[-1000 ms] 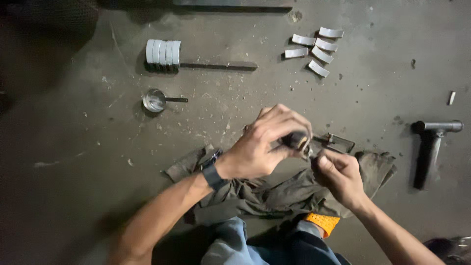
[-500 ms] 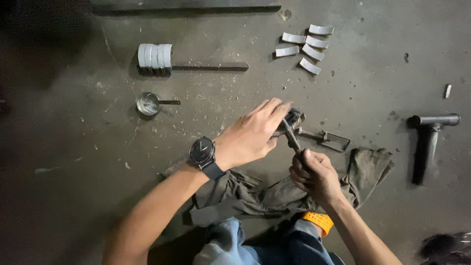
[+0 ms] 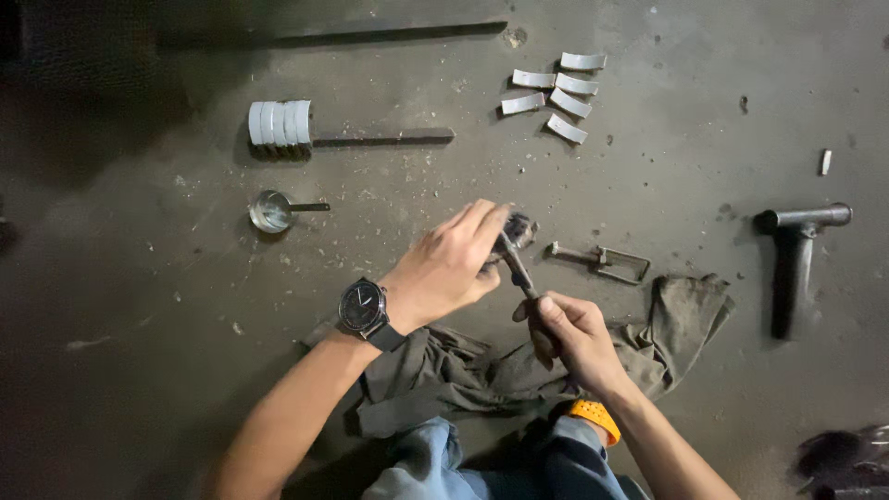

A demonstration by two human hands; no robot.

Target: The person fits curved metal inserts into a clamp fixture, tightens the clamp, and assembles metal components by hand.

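My left hand point(image 3: 454, 264), with a dark wristwatch point(image 3: 363, 307) on its wrist, is closed over a small dark metal part point(image 3: 520, 227) just above the concrete floor. My right hand point(image 3: 567, 331) grips the handle of a slim tool point(image 3: 515, 268) whose tip meets that part under my left fingers. An orange band point(image 3: 593, 415) circles my right wrist. Beneath both hands lies a crumpled grey rag point(image 3: 482, 370).
A metal bracket piece point(image 3: 607, 262) lies right of the hands. Several curved grey shells point(image 3: 556, 88) sit at the top. A stack of pale rings on a rod point(image 3: 278, 122), a small metal cup point(image 3: 270, 211) and a T-shaped metal tool point(image 3: 796, 241) lie around.
My left hand has shifted from cupping over the part together with the right hand to pressing on it alone; my right hand drew back down and now holds the slim tool by its handle.
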